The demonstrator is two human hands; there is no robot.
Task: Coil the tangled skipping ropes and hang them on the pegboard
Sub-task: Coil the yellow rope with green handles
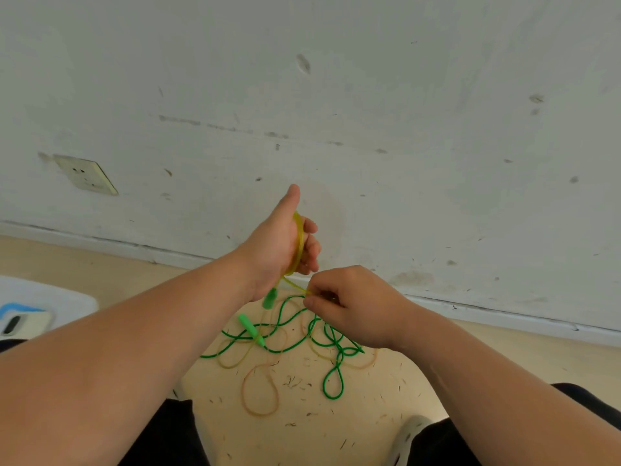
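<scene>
Your one head-worn camera looks forward and down from above your forearms, close on your left hand (279, 243) and right hand (353, 304), facing the scuffed wall (403, 112) and the floor (302, 438) at its foot.

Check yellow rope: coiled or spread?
Partly: yellow rope loops wrap the left hand; rest lies spread on floor among green rope.

Scuffed white wall (369, 95); beige floor (302, 415)

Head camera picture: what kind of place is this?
Likely a plain indoor room, perhaps at home: a scuffed white wall with a socket, a skirting board, a pale floor. The left hand and right hand hold a yellow rope over it.
</scene>
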